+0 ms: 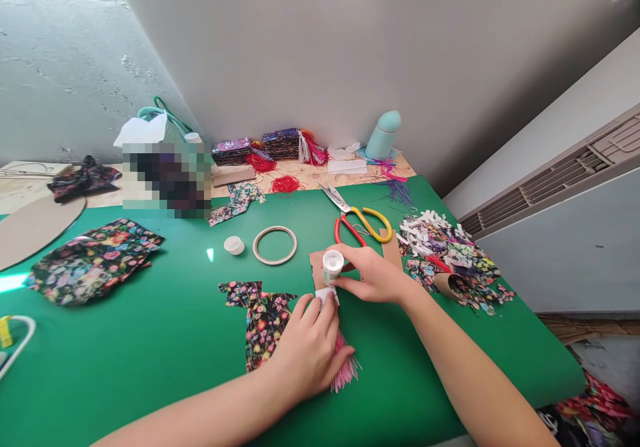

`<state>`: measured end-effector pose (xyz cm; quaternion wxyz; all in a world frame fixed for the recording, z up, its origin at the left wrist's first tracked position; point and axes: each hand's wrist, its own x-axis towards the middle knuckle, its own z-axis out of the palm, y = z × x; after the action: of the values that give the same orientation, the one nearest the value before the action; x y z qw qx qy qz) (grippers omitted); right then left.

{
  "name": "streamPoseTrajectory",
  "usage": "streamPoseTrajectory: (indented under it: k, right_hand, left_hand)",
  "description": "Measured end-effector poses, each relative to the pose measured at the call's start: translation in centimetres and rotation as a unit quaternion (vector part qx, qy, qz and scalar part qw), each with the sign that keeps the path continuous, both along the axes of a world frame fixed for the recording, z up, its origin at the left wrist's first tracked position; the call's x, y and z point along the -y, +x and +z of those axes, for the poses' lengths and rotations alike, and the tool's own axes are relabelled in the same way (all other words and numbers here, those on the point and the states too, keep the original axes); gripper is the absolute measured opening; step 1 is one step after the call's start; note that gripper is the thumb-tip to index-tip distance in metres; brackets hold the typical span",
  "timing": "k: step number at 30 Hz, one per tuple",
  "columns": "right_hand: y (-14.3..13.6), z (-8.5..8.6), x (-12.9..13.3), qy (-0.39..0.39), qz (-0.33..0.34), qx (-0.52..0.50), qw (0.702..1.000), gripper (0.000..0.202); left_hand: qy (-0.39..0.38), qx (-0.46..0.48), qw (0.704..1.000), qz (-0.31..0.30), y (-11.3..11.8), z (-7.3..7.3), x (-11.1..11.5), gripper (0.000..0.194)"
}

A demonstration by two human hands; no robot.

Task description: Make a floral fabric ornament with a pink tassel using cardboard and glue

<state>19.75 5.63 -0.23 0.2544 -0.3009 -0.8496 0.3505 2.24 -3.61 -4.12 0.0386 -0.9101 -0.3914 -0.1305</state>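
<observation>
A white cylindrical container [333, 268] is pinched by the right hand [371, 274]; a flat white piece [323, 294] is pressed under the left hand [309, 350], thumb spread.

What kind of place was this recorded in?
Probably a small craft workshop or a home craft corner, though which I can't tell. The green-topped table holds large scissors, a heap of fabric and paper scraps, and, along the back, stacks of patterned pieces with tassels.

Likely a craft workshop: a green worktop [170, 340] carries scissors [345, 208], floral fabric pieces [95, 260], tassels [345, 370] and scraps [450, 254].
</observation>
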Motion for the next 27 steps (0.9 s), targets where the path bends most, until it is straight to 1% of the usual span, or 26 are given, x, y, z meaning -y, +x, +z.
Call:
streamPoseTrajectory:
  k: [3,8,10,12,14,16,18,20,24,27]
  right_hand:
    - [-0.2,-0.5,-0.4,-0.006,-0.012,0.005,1.000,0.031]
    - [-0.8,-1.6,-0.9,0.018,-0.034,-0.005,0.999,0.032]
    - [-1.0,-2.0,-0.9,0.044,-0.038,-0.011,0.998,0.029]
    - [-1.2,-2.2,-0.7,0.089,-0.030,-0.008,0.996,0.028]
    - [-1.2,-2.3,-0.5,0.129,-0.023,-0.007,0.991,0.029]
    - [-1.0,-2.0,-0.2,0.142,-0.035,-0.020,0.989,0.031]
    - [-0.7,-1.6,0.0,0.132,-0.052,-0.039,0.989,0.032]
    - [-0.4,-1.1,0.1,0.111,-0.045,-0.045,0.992,0.033]
    - [-0.1,-0.6,0.1,0.053,0.001,0.001,0.999,0.032]
    - [-0.1,-0.7,-0.1,0.025,0.004,0.027,0.999,0.033]
  left_hand:
    - [-0.003,0.003,1.000,-0.001,-0.1,-0.1,0.0,0.053]
    - [-0.011,0.003,1.000,-0.001,0.0,0.0,0.0,0.052]
    - [-0.008,0.003,1.000,-0.002,0.0,0.0,0.0,0.052]
    - [-0.005,0.003,1.000,-0.004,0.0,0.0,-0.1,0.052]
    - [-0.006,0.002,1.000,-0.006,0.0,0.0,-0.1,0.052]
    - [-0.011,-0.002,1.000,-0.007,0.0,0.1,-0.1,0.051]
    - [-0.012,-0.007,1.000,-0.009,0.0,0.1,-0.1,0.051]
    - [-0.013,-0.007,1.000,-0.009,0.0,0.1,-0.1,0.051]
    - [-0.018,0.000,1.000,-0.006,-0.1,0.0,0.0,0.049]
    - [-0.015,0.003,1.000,-0.008,-0.2,-0.1,-0.1,0.049]
